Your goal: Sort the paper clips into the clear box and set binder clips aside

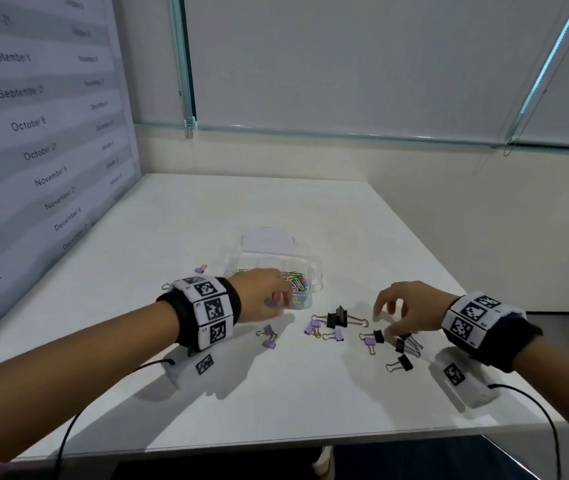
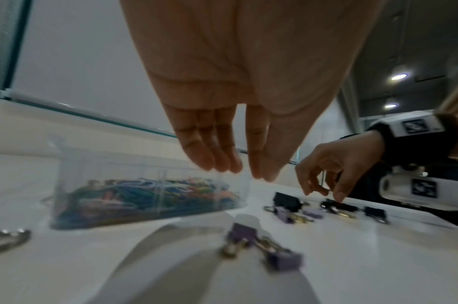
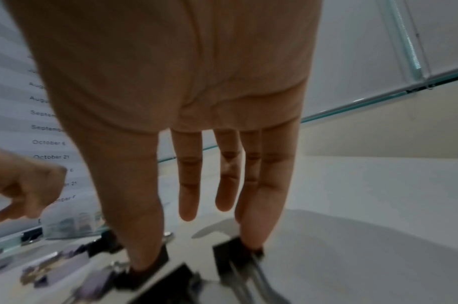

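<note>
The clear box (image 1: 305, 271) sits mid-table, full of coloured paper clips (image 1: 296, 280) (image 2: 149, 191). My left hand (image 1: 277, 297) (image 2: 238, 170) hovers over the box's near corner, fingers straight and close together, with nothing seen in them. Black binder clips (image 1: 336, 318) and lilac binder clips (image 1: 314, 327) lie scattered in front of the box. My right hand (image 1: 388, 323) (image 3: 196, 236) arches over the right group. Its thumb (image 3: 142, 253) touches one black clip (image 3: 157, 257), and an outer finger (image 3: 253, 230) touches another black clip (image 3: 227, 255).
The box's clear lid (image 1: 267, 237) stands open behind it. Two lilac clips (image 1: 269, 336) lie below my left hand, and one lilac clip (image 1: 201, 270) left of the box. A date board (image 1: 33, 133) lines the table's left edge. Wrist cables trail over the near edge.
</note>
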The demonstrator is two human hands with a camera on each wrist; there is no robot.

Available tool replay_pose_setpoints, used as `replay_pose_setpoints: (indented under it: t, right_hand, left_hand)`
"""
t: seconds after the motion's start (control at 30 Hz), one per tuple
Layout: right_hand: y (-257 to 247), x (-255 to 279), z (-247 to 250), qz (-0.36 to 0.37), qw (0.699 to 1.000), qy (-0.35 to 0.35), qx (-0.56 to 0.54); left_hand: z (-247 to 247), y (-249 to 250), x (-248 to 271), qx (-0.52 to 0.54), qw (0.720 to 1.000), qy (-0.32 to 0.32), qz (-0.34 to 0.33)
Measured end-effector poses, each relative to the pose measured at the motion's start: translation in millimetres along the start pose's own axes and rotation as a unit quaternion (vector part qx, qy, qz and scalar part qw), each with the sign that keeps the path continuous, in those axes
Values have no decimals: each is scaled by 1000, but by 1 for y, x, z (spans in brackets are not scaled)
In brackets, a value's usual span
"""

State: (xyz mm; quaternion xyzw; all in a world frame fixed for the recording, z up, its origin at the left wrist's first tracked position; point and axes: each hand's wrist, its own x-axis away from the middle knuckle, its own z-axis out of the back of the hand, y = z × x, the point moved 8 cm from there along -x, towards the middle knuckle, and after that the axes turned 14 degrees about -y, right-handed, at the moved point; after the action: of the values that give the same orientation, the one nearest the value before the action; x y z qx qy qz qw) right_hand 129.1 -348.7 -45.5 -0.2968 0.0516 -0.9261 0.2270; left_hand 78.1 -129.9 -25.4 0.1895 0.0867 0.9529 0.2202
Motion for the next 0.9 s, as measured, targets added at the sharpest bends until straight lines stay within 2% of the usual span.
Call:
replay_pose_setpoints:
  t: [0.13, 0.23, 0.33, 0.43, 0.5, 0.57, 0.63, 0.77, 0.9]
  right_hand:
    - [14, 6, -20, -27, 999, -23, -41]
    - [7, 2, -24, -8, 997, -12, -74]
    - [-14, -7, -21, 11, 999, 2, -47]
    - [-37, -19, -17, 33, 998, 7, -60]
    - [-55, -26, -14, 51, 998, 9, -43]
    - [-71, -30, -10, 73, 997, 14, -30]
    - [-81, -30, -5, 89, 996, 19, -14]
    - [-79, -15, 6, 92, 996, 21, 9]
    - [-50, 9, 10, 69, 997, 2, -20]
  left_hand:
    - [-38, 8, 7, -12, 997, -78, 17]
    - [-50, 13, 13, -11, 998, -68, -5]
    - [-55, 13, 22, -44, 997, -65, -24]
    - [-67, 8, 29, -120, 987, -107, -7]
    - [-72, 1, 37, -101, 986, -134, 1]
    - [-65, -4, 43, -64, 992, -112, -17]
    - [-47, -13, 51, -34, 997, -62, -12]
    - [-4, -59, 61, -12, 997, 40, 60]
    - [16, -121, 68, 24, 981, 95, 170]
